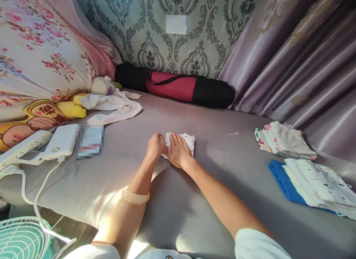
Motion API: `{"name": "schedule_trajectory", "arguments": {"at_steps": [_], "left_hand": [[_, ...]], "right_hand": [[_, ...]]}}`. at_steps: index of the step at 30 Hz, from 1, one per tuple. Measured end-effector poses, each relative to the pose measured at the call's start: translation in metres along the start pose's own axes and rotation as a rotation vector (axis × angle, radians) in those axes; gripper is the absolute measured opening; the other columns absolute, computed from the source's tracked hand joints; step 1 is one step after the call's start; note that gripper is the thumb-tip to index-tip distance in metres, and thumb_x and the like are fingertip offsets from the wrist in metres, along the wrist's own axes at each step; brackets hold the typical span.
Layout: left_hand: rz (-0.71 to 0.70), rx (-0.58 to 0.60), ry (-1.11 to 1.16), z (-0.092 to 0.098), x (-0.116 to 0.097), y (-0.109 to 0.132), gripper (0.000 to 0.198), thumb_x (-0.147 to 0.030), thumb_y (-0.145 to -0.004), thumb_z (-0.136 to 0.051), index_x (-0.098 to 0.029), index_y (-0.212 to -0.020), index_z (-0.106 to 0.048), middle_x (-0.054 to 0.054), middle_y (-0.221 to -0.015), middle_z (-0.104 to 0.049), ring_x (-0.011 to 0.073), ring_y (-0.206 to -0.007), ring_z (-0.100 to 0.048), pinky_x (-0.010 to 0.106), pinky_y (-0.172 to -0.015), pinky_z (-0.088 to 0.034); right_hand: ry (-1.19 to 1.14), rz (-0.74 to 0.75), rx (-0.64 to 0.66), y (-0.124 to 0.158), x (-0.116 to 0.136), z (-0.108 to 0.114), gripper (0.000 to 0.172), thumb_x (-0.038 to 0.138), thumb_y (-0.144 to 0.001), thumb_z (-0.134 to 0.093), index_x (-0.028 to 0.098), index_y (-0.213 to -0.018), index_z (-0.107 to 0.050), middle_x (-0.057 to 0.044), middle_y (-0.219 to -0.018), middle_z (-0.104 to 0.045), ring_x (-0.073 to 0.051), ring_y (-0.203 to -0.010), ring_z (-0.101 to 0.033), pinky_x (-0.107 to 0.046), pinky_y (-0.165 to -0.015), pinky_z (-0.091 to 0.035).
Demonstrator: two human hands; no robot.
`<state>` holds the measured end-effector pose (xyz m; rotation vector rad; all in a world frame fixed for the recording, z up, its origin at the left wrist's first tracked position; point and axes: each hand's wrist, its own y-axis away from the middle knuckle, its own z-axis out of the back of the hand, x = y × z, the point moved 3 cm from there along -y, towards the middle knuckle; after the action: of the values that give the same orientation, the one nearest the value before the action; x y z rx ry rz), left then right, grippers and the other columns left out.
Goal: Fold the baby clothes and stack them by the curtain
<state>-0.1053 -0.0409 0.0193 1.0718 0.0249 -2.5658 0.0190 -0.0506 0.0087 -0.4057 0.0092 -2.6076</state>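
Observation:
A small folded white cloth (190, 141) with a faint print lies flat on the grey bedsheet (217, 136), in the middle of the view. My right hand (178, 151) presses down on it, palm flat and fingers stretched out. At the cloth's left edge sits my left hand (155, 147), its fingers curled into a closed shape. Whether those fingers pinch the cloth's edge is hidden. A pale bangle (135, 196) circles my left forearm.
Folded clothes (289, 140) and another pile over blue fabric (280, 179) lie at right. A black-and-red long bag (172, 86) rests by the wall. Left are a crumpled white garment (116, 105), plush toys (69, 108), a white power bank (61, 141), cables and a turquoise fan (23, 236).

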Motion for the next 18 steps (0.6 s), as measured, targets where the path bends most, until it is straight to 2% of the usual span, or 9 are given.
{"name": "schedule_trajectory", "arguments": {"at_steps": [2,5,8,11,15,18], "left_hand": [[0.003,0.008,-0.012,0.0,0.001,-0.001,0.032,-0.026,-0.093,-0.036,-0.015,-0.106,-0.064,0.014,-0.1,-0.072,0.0243,-0.097,-0.065,0.031,-0.08,-0.046],[-0.01,0.017,-0.018,0.0,0.001,0.0,0.031,-0.029,-0.093,-0.037,-0.017,-0.102,-0.063,0.013,-0.1,-0.072,0.0236,-0.094,-0.065,0.03,-0.077,-0.045],[-0.017,0.058,-0.072,-0.002,-0.002,0.005,0.032,-0.041,-0.093,-0.038,-0.019,-0.095,-0.062,0.012,-0.097,-0.071,0.024,-0.089,-0.066,0.03,-0.072,-0.044],[-0.012,0.118,-0.2,-0.004,-0.005,0.011,0.038,-0.054,-0.091,-0.041,-0.02,-0.088,-0.059,0.013,-0.097,-0.07,0.0259,-0.09,-0.065,0.03,-0.07,-0.043],[-0.066,0.141,-0.299,-0.007,-0.009,0.016,0.034,-0.054,-0.085,-0.052,-0.02,-0.085,-0.056,0.012,-0.097,-0.069,0.0255,-0.091,-0.064,0.029,-0.068,-0.041],[-0.104,0.159,-0.298,-0.008,-0.007,0.014,0.034,-0.053,-0.08,-0.058,-0.02,-0.076,-0.056,0.009,-0.087,-0.068,0.0233,-0.083,-0.063,0.027,-0.064,-0.04]], "right_hand": [[-0.02,-0.005,0.029,-0.001,-0.004,-0.007,0.063,0.035,-0.099,-0.03,-0.001,-0.151,-0.028,-0.02,-0.159,-0.022,-0.03,-0.149,-0.017,-0.045,-0.12,-0.014],[-0.136,0.014,0.006,-0.004,-0.011,0.002,0.058,0.032,-0.099,-0.028,0.003,-0.149,-0.035,-0.017,-0.157,-0.031,-0.025,-0.146,-0.026,-0.041,-0.119,-0.021],[-0.258,0.006,-0.124,0.003,-0.019,0.022,0.049,0.022,-0.098,-0.027,0.011,-0.141,-0.047,-0.012,-0.147,-0.048,-0.019,-0.137,-0.041,-0.034,-0.113,-0.032],[-0.232,-0.034,-0.23,0.021,-0.026,0.035,0.043,0.013,-0.093,-0.033,0.013,-0.127,-0.058,-0.012,-0.13,-0.062,-0.021,-0.124,-0.052,-0.035,-0.106,-0.038],[-0.105,-0.003,-0.175,0.048,-0.025,0.041,0.031,0.015,-0.094,-0.038,0.017,-0.109,-0.065,-0.011,-0.111,-0.067,-0.024,-0.111,-0.056,-0.038,-0.097,-0.042],[-0.04,0.087,-0.141,0.061,-0.017,0.041,0.024,0.023,-0.094,-0.047,0.017,-0.11,-0.063,-0.013,-0.113,-0.066,-0.026,-0.114,-0.054,-0.043,-0.102,-0.038]]}}
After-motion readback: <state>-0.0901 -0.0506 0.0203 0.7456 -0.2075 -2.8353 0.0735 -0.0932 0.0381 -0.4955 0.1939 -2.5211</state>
